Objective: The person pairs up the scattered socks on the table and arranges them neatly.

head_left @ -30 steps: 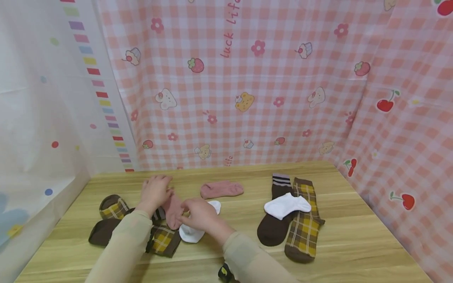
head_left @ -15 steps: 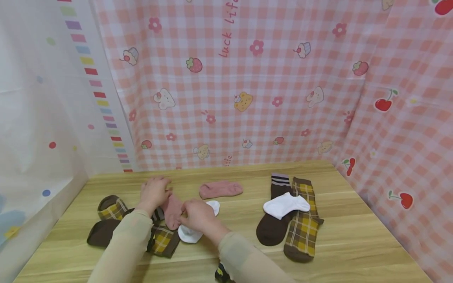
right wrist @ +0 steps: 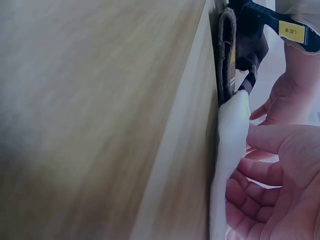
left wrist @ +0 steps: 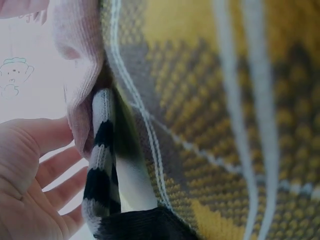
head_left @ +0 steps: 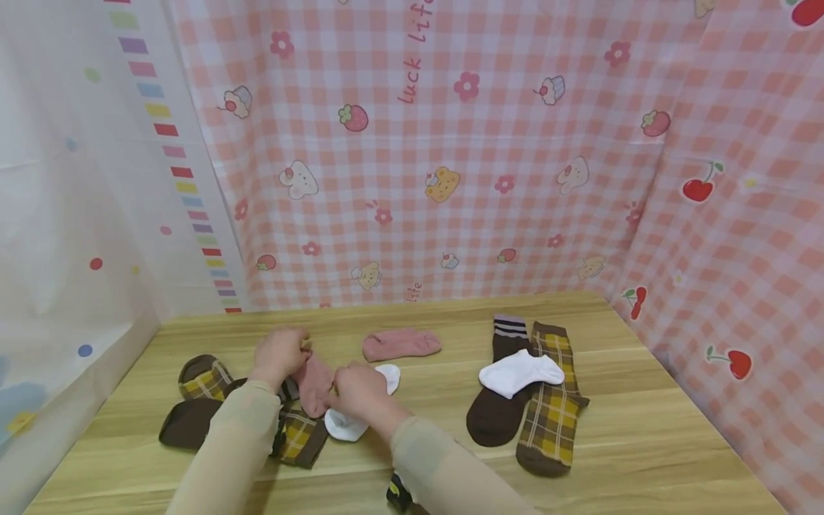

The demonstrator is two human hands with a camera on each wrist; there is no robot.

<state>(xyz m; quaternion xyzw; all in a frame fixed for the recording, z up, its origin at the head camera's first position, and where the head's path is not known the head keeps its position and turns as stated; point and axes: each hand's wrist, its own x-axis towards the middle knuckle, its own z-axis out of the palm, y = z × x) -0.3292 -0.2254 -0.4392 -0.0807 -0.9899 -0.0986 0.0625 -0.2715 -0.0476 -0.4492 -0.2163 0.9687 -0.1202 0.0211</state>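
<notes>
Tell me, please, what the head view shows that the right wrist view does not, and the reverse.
Only the head view shows the lone pink sock near the back and a white sock laid across a brown sock and a plaid sock.

Only the right wrist view shows the palm side of the right hand and the yellow label on the left wrist's black band.

Both show the left hand, the other white sock beside the right hand, another plaid sock's brown cuff, the striped cuff and the wooden table.
</notes>
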